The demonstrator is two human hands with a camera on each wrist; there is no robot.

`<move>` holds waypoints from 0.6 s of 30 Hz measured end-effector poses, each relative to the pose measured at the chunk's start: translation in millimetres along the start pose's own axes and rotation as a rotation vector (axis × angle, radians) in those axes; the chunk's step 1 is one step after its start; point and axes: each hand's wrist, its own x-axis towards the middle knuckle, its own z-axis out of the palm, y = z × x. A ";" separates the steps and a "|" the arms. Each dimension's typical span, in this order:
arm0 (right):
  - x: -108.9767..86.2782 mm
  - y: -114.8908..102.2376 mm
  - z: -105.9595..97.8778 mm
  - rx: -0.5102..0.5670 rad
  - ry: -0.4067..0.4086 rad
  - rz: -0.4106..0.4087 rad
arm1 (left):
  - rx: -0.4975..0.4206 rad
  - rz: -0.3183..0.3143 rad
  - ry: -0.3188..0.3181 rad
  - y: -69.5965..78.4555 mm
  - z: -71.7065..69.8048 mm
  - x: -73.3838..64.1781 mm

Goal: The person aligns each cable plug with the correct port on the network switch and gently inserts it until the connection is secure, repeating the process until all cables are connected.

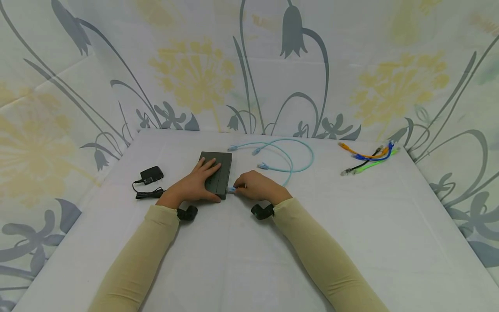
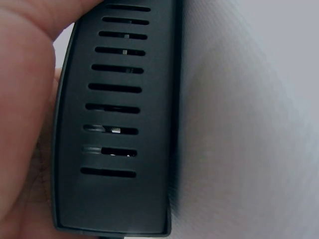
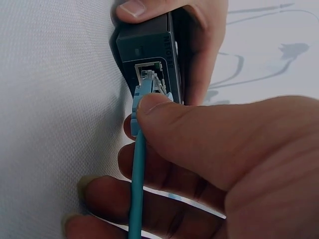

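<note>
Ethernet cable [image 3: 136,191], light blue, has its plug [image 3: 142,94] at a port [image 3: 159,68] on the Netgear network box [image 1: 222,173], along its four-o'clock edge, pinched by the right hand [image 1: 258,185]; the left hand [image 1: 194,183], spread flat, steadies the box. Straight, level pressure should seat it best.

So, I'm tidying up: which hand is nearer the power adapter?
Left. The left hand rests on the dark box, right of the power adapter; the right hand is farther right, pinching a blue plug.

The left hand [image 1: 199,182] hides part of the flat black plastic box [image 1: 223,171]; the head view crops both beige fabric sleeves [image 1: 130,260].
</note>
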 end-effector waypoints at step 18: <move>0.0 -1.4 0.6 -0.001 0.012 -0.016 | 0.000 0.006 0.002 -0.1 -0.3 -0.1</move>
